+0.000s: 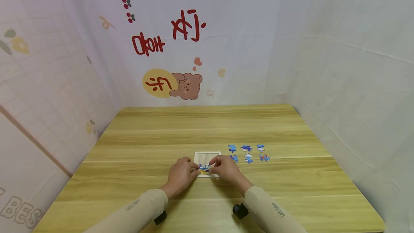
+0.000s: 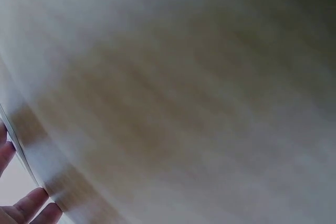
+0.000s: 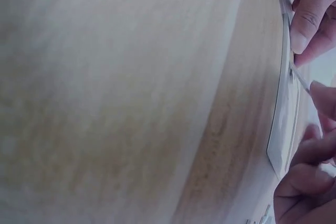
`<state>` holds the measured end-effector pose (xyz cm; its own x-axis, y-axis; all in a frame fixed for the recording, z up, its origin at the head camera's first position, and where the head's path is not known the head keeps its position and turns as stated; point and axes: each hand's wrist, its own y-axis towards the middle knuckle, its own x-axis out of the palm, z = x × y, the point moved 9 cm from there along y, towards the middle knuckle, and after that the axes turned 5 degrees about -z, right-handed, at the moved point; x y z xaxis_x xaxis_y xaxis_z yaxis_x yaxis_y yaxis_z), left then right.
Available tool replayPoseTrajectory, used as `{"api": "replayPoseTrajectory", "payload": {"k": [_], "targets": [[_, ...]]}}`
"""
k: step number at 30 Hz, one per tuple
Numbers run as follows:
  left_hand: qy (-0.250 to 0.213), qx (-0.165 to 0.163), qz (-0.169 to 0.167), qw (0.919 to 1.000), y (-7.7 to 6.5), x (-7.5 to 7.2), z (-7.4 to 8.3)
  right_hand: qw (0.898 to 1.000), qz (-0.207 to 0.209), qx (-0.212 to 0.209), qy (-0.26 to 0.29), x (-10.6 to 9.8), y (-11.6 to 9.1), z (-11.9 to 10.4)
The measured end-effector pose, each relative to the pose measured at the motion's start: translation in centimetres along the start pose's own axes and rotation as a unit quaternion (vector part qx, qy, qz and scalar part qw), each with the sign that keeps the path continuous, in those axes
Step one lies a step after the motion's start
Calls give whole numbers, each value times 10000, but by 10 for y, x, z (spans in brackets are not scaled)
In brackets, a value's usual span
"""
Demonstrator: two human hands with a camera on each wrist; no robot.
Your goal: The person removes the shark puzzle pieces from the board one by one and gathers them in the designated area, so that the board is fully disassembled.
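Note:
A small square puzzle tray (image 1: 208, 152) with a pale rim lies on the wooden table, colourful pieces (image 1: 204, 171) laid along its near side. At the tray's left edge rests my left hand (image 1: 182, 174), thumb and forefinger touching the rim beside those pieces. From the right, my right hand (image 1: 226, 169) reaches over the tray. In the right wrist view it pinches a thin puzzle piece (image 3: 302, 81), tilted, with one end down at the tray. Its picture is mostly hidden by the fingers. The left wrist view catches only fingertips (image 2: 34, 200) at the tray's edge.
Loose blue puzzle pieces (image 1: 246, 148) lie in two rows right of the tray, among them a white and blue one (image 1: 248, 158) and a red and blue one (image 1: 264, 157). The table (image 1: 194, 125) meets a printed cloth wall (image 1: 233, 46) behind.

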<state>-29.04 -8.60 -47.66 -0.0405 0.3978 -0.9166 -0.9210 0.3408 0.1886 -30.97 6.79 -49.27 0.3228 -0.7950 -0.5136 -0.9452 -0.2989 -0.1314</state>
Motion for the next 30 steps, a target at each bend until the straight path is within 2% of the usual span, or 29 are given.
{"api": "replayPoseTrajectory", "payload": {"k": [6,8,11,15,19,24,30], "targets": [[-57,33,65,10000,1,2,1,9995,-212,-157,157,-1,0,1],[-51,21,76,10000,1,2,1,9994,-174,-230,192,-8,-1,-1],[-80,44,95,9999,0,2,1,9991,63,-220,357,-32,-5,4],[-124,126,108,9998,-3,-2,1,9964,525,-43,657,-76,-18,29],[-130,123,116,9998,-8,-8,-1,9947,678,274,716,-104,-36,66],[-179,94,38,9998,-7,-10,-2,9945,672,520,618,-115,-53,95],[-293,2,-32,9996,-4,-2,1,9946,759,641,303,-122,-59,100]]}}
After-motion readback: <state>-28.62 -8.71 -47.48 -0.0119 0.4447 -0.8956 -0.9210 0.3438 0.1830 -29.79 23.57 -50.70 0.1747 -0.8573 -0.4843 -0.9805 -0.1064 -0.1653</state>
